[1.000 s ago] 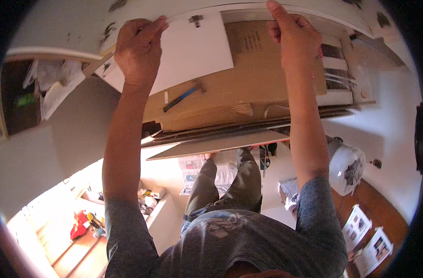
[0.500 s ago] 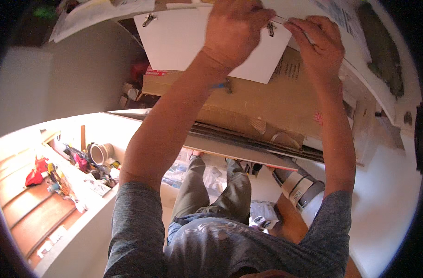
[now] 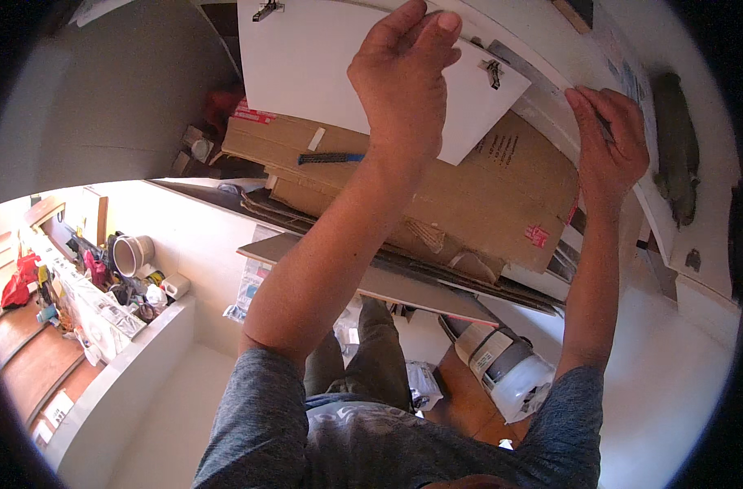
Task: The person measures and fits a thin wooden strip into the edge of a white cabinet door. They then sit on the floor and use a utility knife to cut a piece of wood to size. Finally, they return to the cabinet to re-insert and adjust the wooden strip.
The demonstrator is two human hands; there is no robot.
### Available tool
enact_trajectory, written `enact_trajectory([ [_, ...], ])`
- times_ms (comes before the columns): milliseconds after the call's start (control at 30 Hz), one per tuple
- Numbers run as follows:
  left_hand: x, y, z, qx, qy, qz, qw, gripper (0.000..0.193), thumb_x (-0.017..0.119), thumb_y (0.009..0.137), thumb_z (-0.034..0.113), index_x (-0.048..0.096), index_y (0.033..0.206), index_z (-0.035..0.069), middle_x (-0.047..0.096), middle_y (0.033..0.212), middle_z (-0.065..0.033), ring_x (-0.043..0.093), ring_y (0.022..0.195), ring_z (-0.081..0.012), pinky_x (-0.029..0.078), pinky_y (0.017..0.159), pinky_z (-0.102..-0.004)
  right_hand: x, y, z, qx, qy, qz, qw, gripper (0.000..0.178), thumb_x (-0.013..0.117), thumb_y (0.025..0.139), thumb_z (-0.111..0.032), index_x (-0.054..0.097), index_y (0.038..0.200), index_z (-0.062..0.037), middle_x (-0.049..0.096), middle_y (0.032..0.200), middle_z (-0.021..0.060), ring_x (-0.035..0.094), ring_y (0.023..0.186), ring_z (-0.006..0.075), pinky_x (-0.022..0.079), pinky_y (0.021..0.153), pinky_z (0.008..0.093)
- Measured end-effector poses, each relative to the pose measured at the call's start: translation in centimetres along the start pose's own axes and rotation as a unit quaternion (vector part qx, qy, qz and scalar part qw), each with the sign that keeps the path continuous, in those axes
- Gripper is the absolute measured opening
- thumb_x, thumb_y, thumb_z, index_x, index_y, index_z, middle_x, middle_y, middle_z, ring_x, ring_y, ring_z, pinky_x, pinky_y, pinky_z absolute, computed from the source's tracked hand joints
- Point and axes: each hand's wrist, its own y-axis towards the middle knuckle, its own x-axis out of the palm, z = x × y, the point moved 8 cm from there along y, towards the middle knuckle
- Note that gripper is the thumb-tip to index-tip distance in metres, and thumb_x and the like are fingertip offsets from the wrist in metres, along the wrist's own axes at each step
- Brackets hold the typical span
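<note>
My left hand [image 3: 404, 85] is raised in front of a white sheet [image 3: 306, 61], thumb pressed to its fingers in a pinch. Off to the right, close to a pale curved edge, my right hand [image 3: 614, 151] also pinches with thumb and forefinger. What either pinch holds, if anything, is too small to make out. One small dark clip [image 3: 492, 73] grips the sheet's right end between my hands, and another clip [image 3: 265, 11] sits at its upper left. Below the sheet lies a brown cardboard box [image 3: 485, 183], with a slim blue-and-dark tool [image 3: 331, 157] on it.
Flattened dark boards [image 3: 437, 273] stick out under the cardboard. A grey cylindrical thing with a label [image 3: 485, 350] leans at the lower right. A white bucket [image 3: 133, 255] and mixed clutter stand by the stairs [image 3: 29, 359] at left. A long grey-green object [image 3: 677, 151] hangs at far right.
My hands have moved apart; the right one went right and down, away from the clip. The view has shifted, showing the blue-and-dark tool more fully.
</note>
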Motion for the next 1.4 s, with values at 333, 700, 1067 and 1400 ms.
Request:
enact_trajectory([
  [333,1.6,0.5,-1.9,-0.176,-0.134,-0.013,0.975,0.023,0.074,0.086,0.013,0.059,0.097,-0.001,0.066,0.086,-0.0069,0.063,0.077,-0.0142,0.054,0.076,-0.0269,-0.1,-0.1,0.1,-0.003,-0.014,0.017,1.000,0.016,0.082,0.075,-0.009,0.075,0.090,-0.0084,0.069,0.089,0.0046,0.065,0.084,0.0167,0.052,0.074,0.0294],
  [700,1.6,0.4,-1.5,-0.151,-0.121,-0.031,0.981,0.025,0.072,0.089,0.022,0.063,0.092,-0.001,0.066,0.082,-0.0086,0.066,0.078,-0.0173,0.056,0.077,-0.0310,-0.3,-0.2,0.6,-0.014,0.026,0.012,0.999,0.016,0.081,0.075,-0.006,0.074,0.088,-0.0078,0.069,0.090,0.0058,0.065,0.084,0.0176,0.053,0.075,0.0296],
  [1067,0.2,3.0,-0.1,-0.045,-0.028,-0.080,0.995,0.024,0.073,0.088,0.023,0.065,0.090,0.001,0.068,0.083,-0.0079,0.068,0.074,-0.0183,0.058,0.073,-0.0325,-0.2,0.0,0.3,-0.010,0.038,0.008,0.999,0.016,0.081,0.075,-0.007,0.073,0.088,-0.0074,0.068,0.090,0.0063,0.065,0.084,0.0174,0.053,0.073,0.0289],
  [1400,-0.4,4.1,1.2,0.065,0.104,-0.069,0.990,0.024,0.074,0.088,0.024,0.068,0.089,0.000,0.068,0.077,-0.0066,0.066,0.070,-0.0150,0.057,0.071,-0.0297,-0.2,0.1,0.0,-0.021,0.057,0.032,0.998,0.015,0.082,0.075,-0.009,0.073,0.086,-0.0067,0.067,0.086,0.0062,0.065,0.077,0.0158,0.054,0.067,0.0268],
])
